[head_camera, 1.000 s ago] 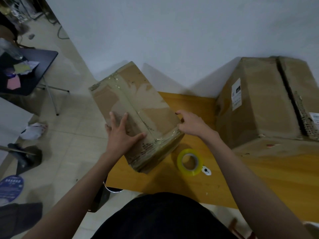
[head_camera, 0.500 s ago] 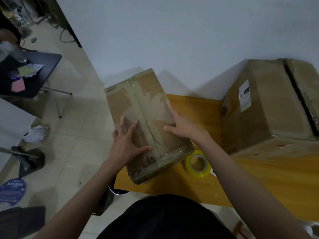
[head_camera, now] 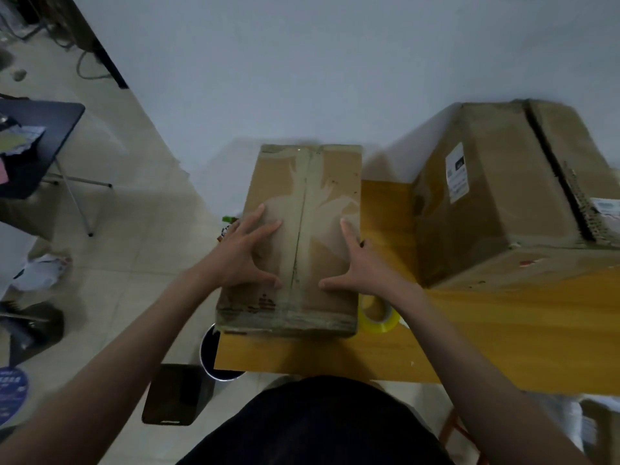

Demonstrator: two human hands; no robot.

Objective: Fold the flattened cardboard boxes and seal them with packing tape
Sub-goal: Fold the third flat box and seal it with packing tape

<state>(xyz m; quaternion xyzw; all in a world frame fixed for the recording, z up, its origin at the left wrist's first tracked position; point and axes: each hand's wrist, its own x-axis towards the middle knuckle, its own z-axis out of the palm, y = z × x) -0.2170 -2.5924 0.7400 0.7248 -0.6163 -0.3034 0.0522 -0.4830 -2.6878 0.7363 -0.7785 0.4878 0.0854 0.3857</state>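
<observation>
**Flat Palms on a Taped Seam**

Fingers are straight and spread on both sides: the left hand [head_camera: 250, 255] and the right hand [head_camera: 360, 263] press flat on top of the small brown cardboard box [head_camera: 303, 236], holding nothing, one on each side of the centre seam. The box stands on the near left corner of the yellow wooden table [head_camera: 486, 333], its left edge seemingly over the table's rim. That is the risk: uneven downward pressure from the left palm could tip or slide it off toward the floor. Pressing hard near the seam could also buckle the flaps.

The box is rectangular, matte and scuffed, with glossy clear tape running along the seam and wrinkled bands at both ends. A yellow roll of packing tape [head_camera: 379, 313] lies just beside its near right corner. A larger brown cardboard carton [head_camera: 496, 203] stands to the right.
</observation>
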